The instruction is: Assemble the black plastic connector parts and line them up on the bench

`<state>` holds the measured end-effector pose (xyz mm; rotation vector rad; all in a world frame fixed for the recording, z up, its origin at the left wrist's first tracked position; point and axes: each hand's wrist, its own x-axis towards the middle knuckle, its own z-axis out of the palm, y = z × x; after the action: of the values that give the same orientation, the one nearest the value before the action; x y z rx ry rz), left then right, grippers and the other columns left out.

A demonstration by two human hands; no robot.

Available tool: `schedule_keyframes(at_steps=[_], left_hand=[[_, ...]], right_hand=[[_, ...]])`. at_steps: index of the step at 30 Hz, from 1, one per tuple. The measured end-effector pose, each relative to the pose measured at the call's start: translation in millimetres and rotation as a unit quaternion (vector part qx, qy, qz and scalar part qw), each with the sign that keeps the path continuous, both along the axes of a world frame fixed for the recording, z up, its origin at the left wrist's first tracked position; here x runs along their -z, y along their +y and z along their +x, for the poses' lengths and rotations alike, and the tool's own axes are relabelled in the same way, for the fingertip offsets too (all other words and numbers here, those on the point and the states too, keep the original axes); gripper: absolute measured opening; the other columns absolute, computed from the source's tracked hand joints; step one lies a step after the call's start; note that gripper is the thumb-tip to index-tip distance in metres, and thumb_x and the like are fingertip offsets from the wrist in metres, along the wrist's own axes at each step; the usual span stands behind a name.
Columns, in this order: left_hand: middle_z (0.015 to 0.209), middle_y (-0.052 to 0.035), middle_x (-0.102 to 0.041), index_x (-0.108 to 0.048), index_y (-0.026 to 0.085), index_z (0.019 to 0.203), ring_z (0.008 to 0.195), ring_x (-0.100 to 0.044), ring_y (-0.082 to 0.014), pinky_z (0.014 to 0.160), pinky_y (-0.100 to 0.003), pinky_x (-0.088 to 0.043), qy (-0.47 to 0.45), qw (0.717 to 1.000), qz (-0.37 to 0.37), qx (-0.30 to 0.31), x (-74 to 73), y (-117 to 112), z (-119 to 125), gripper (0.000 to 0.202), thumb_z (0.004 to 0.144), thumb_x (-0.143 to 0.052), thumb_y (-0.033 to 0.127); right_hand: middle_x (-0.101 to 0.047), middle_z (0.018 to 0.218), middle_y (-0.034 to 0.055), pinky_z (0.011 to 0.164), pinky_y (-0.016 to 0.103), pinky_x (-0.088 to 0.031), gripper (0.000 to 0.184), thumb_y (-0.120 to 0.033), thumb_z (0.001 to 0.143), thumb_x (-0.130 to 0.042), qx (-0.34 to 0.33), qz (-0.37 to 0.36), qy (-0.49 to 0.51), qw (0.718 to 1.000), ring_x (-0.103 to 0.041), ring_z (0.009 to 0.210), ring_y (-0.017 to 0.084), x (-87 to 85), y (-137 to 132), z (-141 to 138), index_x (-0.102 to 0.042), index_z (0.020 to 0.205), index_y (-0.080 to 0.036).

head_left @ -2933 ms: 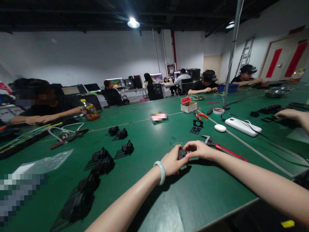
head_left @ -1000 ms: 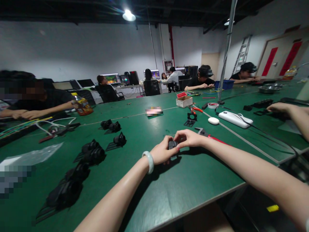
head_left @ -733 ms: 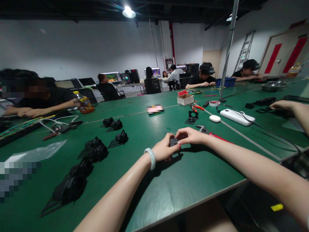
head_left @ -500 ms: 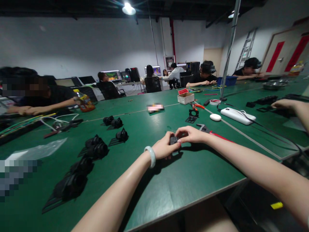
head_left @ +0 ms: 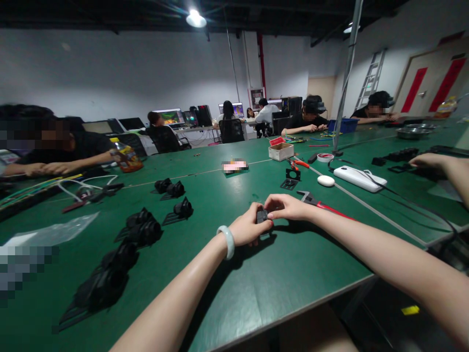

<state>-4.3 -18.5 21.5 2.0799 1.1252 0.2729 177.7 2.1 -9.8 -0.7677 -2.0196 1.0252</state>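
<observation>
A small black part [head_left: 262,216] is held between my two hands, just above the green table [head_left: 227,288]; much of it is hidden by fingers. My left hand [head_left: 249,226], with a pale bracelet [head_left: 226,242] at the wrist, grips it between thumb and fingers from the left. From the right, my right hand [head_left: 284,207] pinches its upper edge. Beyond my hands stands a black bracket [head_left: 292,179] with a round hole. To the right lies an adjustable wrench [head_left: 311,199] with a red handle.
Several black assemblies with slotted bases [head_left: 106,278] line the left side. A white mouse-shaped object [head_left: 326,181], a white power bank [head_left: 359,178] with cable, a small box [head_left: 281,151] and orange pliers [head_left: 298,163] lie to the right. Another person's hand [head_left: 427,160] is at far right.
The whole view has shifted slightly. My hands keep the same hold on the black part, with hardly any visible finger movement.
</observation>
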Motion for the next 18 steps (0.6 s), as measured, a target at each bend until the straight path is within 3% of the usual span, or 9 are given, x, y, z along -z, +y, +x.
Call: schedule_keyframes(at_steps=[8,18], left_hand=[[0.071,0.0002,-0.054,-0.028,0.02,0.111,0.038,-0.05,-0.0089,0.031,-0.018,-0.04,-0.008,1.0,-0.003,0.0,0.2,-0.5,0.0,0.049,0.073,-0.046,0.045],[0.068,0.0014,-0.052,-0.029,0.02,0.11,0.038,-0.05,-0.0089,0.031,-0.018,-0.04,-0.001,1.0,0.002,0.001,0.8,-0.2,-0.3,0.05,0.072,-0.044,0.049]], right_hand=[[-0.053,0.078,0.0008,0.067,0.026,-0.04,0.027,-0.034,0.069,-0.059,-0.002,0.002,0.006,1.0,-0.049,0.073,0.013,-0.8,-2.3,-1.9,-0.051,0.086,-0.014],[-0.052,0.079,0.0,0.068,0.025,-0.04,0.026,-0.031,0.07,-0.058,-0.061,-0.024,0.014,0.998,-0.049,0.073,0.012,-1.5,-1.0,0.3,-0.047,0.086,-0.015]])
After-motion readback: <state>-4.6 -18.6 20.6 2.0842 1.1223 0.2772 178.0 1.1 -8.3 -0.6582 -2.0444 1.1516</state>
